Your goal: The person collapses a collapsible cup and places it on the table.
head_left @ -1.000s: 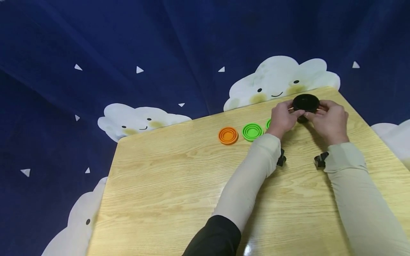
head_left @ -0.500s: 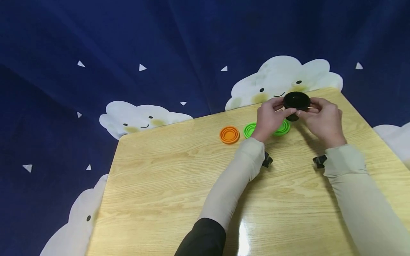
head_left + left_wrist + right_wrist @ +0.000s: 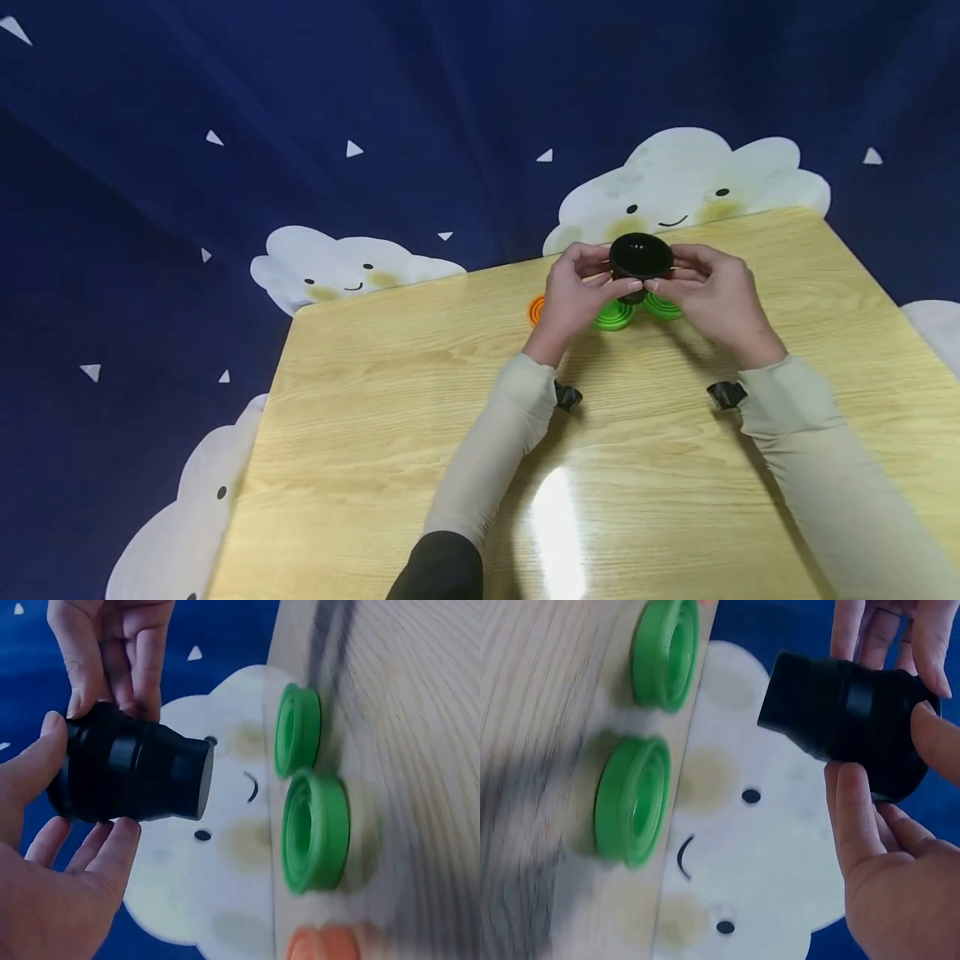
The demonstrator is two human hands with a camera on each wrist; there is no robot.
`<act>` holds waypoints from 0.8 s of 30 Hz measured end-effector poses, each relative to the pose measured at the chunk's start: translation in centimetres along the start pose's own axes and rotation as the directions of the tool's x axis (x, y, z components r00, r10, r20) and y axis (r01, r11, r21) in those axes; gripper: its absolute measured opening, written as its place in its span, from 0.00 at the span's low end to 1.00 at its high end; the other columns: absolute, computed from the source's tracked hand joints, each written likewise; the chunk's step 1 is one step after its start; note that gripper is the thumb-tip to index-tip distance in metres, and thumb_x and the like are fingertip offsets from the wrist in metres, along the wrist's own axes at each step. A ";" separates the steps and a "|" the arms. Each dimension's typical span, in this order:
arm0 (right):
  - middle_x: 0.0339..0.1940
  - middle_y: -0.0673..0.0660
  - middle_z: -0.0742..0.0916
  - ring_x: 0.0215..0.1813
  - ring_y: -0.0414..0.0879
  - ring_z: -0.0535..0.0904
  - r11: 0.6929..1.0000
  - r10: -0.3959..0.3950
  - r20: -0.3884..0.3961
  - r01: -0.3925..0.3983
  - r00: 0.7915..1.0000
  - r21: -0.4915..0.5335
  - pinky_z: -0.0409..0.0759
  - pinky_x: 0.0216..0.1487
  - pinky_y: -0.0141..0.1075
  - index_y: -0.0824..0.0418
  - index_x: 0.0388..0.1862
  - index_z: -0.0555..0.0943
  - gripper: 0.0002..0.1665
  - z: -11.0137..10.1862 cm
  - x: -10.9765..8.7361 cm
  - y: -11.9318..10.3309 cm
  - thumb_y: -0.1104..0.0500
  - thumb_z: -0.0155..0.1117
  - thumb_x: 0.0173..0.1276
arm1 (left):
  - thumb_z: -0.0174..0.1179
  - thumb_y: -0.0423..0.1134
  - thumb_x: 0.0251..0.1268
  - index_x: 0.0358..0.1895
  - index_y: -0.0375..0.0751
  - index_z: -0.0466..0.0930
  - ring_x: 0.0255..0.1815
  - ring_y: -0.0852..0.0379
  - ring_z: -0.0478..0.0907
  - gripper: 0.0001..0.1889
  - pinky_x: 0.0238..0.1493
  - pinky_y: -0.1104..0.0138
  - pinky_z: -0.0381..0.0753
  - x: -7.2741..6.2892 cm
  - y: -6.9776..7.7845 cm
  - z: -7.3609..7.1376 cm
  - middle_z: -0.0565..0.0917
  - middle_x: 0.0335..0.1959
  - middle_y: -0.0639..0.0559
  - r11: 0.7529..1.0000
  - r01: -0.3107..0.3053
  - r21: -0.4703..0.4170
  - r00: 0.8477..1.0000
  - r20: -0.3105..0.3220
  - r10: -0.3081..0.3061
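A black collapsible cup [image 3: 641, 260], drawn out into stepped rings, is held in the air above the far part of the table. My left hand [image 3: 576, 296] grips its left side, thumb at the near rim and fingers around the wall. On the opposite side my right hand [image 3: 716, 298] holds it the same way, the two thumbs nearly meeting. The cup's mouth faces up, and its narrow base [image 3: 204, 780] points down at the table. Below and behind the hands lie two flattened green collapsible cups [image 3: 613, 316] [image 3: 634, 802], partly covered in the head view.
A flattened orange collapsible cup [image 3: 535, 310] lies left of the green ones, partly behind my left hand. The wooden table [image 3: 375, 433] ends at a dark blue curtain [image 3: 420, 100] with white clouds. A small black wrist camera [image 3: 726, 395] sits on the right cuff.
Both hands have carried the black cup leftward, from the table's right part to over the green cups. The right green cup has come into fuller view, while the orange one is now partly covered.
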State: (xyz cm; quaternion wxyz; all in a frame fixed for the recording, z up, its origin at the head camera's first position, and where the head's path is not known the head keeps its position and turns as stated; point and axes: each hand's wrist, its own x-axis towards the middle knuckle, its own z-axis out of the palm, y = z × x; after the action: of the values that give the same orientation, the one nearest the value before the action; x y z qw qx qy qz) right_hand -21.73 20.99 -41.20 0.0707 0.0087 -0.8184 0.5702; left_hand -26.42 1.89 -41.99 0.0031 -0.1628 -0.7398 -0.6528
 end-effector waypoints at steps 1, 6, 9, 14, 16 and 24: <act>0.57 0.68 0.83 0.49 0.38 0.83 1.000 -0.009 0.018 0.009 1.000 0.016 0.82 0.44 0.23 0.71 0.70 0.70 0.38 0.4 0.0 -0.2 0.59 0.73 0.66 | 0.78 0.32 0.51 0.51 0.39 0.77 0.48 0.62 0.82 0.25 0.50 0.71 0.83 -0.4 0.0 -0.6 0.83 0.49 0.53 1.000 -0.004 0.000 1.000 -0.004 0.004; 0.56 0.67 0.83 0.47 0.37 0.83 0.997 -0.038 0.091 0.033 0.995 0.063 0.82 0.45 0.24 0.71 0.67 0.73 0.34 2.1 -0.1 -0.9 0.62 0.74 0.65 | 0.78 0.29 0.50 0.51 0.37 0.76 0.49 0.59 0.82 0.25 0.51 0.68 0.83 -1.9 0.3 -3.2 0.83 0.51 0.49 0.999 -0.024 0.041 1.000 0.014 0.023; 0.57 0.67 0.82 0.47 0.38 0.83 0.996 -0.059 0.138 0.048 0.989 0.077 0.82 0.46 0.24 0.71 0.67 0.72 0.34 2.9 -0.1 -1.4 0.62 0.74 0.65 | 0.77 0.26 0.49 0.50 0.36 0.75 0.47 0.55 0.83 0.25 0.50 0.65 0.84 -2.8 0.2 -4.7 0.83 0.49 0.47 0.999 -0.040 0.027 0.999 0.013 0.040; 0.57 0.65 0.81 0.49 0.42 0.82 0.986 -0.122 0.199 0.095 0.972 0.136 0.81 0.48 0.25 0.67 0.70 0.72 0.36 4.5 -0.2 -2.3 0.63 0.74 0.65 | 0.76 0.20 0.46 0.49 0.35 0.75 0.44 0.42 0.84 0.26 0.47 0.59 0.87 -4.1 0.1 -7.2 0.84 0.45 0.46 0.998 -0.069 -0.013 0.997 -0.039 0.068; 0.56 0.63 0.82 0.49 0.44 0.82 0.981 -0.155 0.209 0.126 0.966 0.145 0.81 0.49 0.25 0.65 0.67 0.76 0.32 5.1 -0.1 -2.5 0.64 0.74 0.65 | 0.76 0.21 0.47 0.50 0.35 0.76 0.43 0.40 0.84 0.25 0.46 0.59 0.87 -4.6 0.0 -8.0 0.84 0.45 0.46 0.996 -0.089 0.025 0.995 -0.048 0.090; 0.49 0.57 0.85 0.46 0.45 0.83 0.974 -0.223 0.198 0.209 0.954 0.092 0.82 0.47 0.25 0.62 0.49 0.85 0.15 6.1 -0.3 -3.1 0.61 0.75 0.64 | 0.75 0.37 0.55 0.52 0.40 0.87 0.59 0.48 0.77 0.19 0.54 0.70 0.81 -5.6 0.5 -9.8 0.79 0.59 0.41 0.757 -0.390 0.524 0.904 0.062 0.423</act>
State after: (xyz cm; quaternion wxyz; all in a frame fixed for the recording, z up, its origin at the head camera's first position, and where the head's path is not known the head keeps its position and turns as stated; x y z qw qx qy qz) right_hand -21.76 14.16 -40.48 0.0468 0.1599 -0.7948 0.5836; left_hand -23.08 -8.86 -41.25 0.2111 -0.2925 -0.8359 -0.4138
